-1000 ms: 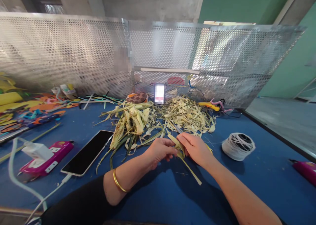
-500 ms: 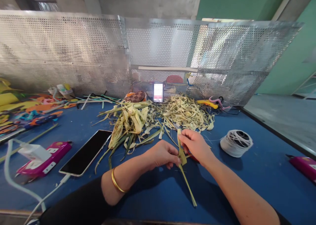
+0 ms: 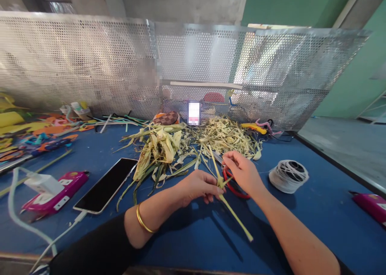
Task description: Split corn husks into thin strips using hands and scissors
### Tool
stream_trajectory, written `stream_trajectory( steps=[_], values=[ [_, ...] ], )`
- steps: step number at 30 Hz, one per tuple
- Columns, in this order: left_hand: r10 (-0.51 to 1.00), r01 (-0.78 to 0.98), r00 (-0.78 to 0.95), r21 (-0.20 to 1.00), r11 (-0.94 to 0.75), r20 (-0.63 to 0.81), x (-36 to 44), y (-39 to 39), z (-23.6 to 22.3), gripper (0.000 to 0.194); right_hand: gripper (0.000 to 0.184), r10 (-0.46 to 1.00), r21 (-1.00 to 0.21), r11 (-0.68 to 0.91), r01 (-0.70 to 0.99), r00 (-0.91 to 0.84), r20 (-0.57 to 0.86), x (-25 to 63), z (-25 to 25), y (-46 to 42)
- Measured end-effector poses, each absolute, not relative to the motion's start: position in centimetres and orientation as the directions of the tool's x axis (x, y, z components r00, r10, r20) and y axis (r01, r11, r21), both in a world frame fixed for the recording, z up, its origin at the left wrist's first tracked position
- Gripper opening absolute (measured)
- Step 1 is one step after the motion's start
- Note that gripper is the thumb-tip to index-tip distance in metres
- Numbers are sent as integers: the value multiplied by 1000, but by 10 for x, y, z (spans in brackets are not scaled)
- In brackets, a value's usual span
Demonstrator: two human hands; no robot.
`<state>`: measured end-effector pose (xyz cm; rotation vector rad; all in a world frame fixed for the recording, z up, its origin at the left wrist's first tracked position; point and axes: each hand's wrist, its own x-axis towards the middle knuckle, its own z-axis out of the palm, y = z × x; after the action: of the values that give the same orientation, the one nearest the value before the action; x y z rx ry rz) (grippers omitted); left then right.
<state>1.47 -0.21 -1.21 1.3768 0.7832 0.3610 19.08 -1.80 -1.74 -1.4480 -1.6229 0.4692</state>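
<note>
My left hand (image 3: pixel 202 187) pinches a pale yellow-green corn husk strip (image 3: pixel 237 219) between thumb and fingers. The strip is folded or knotted at its middle, with one end slanting down toward the table's front and others pointing up and right. Just above and to the right is my right hand (image 3: pixel 241 172), its thumb and fingers pressed together, apart from the strip's knot. Whether it holds something thin, I cannot make out. Red-handled scissors (image 3: pixel 233 188) lie under my right hand, which partly covers them.
Corn husks (image 3: pixel 164 144) and a pile of shredded husk (image 3: pixel 232 136) lie behind my hands. A spool of white thread (image 3: pixel 288 176) stands to the right. A phone (image 3: pixel 105 186) and a pink power strip (image 3: pixel 56 192) are at left. Perforated metal panels (image 3: pixel 199 54) border the table's back.
My right hand has let go of the strip's upper part and drawn slightly away. The strip has tilted, its lower end swinging right and its upper end left. More of the red scissors shows.
</note>
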Motion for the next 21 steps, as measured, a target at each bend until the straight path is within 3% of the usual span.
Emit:
stream_trajectory(
  steps=[2, 5, 10, 14, 17, 21],
  values=[
    [689, 148, 667, 957, 250, -283, 13, 1, -12, 23, 22, 902, -559, 359, 747, -124, 413, 197, -12, -19],
    [697, 101, 658, 951, 293, -284, 11, 4, -11, 31, 31, 847, -331, 491, 806, -353, 397, 199, -9, -19],
    [715, 100, 630, 945, 311, -302, 12, 4, -11, 31, 34, 846, -296, 492, 819, -370, 383, 199, -16, -13],
    [769, 59, 555, 937, 344, -317, 14, 3, -12, 28, 17, 734, -233, 488, 841, -252, 631, 200, -9, -19],
    [825, -5, 476, 936, 351, -306, 14, 5, -14, 25, 15, 553, -58, 564, 824, -324, 767, 190, 0, -34],
    [871, -58, 385, 934, 354, -306, 15, 9, -18, 25, 23, 505, 251, 669, 700, -676, 537, 164, -4, -47]
  ],
)
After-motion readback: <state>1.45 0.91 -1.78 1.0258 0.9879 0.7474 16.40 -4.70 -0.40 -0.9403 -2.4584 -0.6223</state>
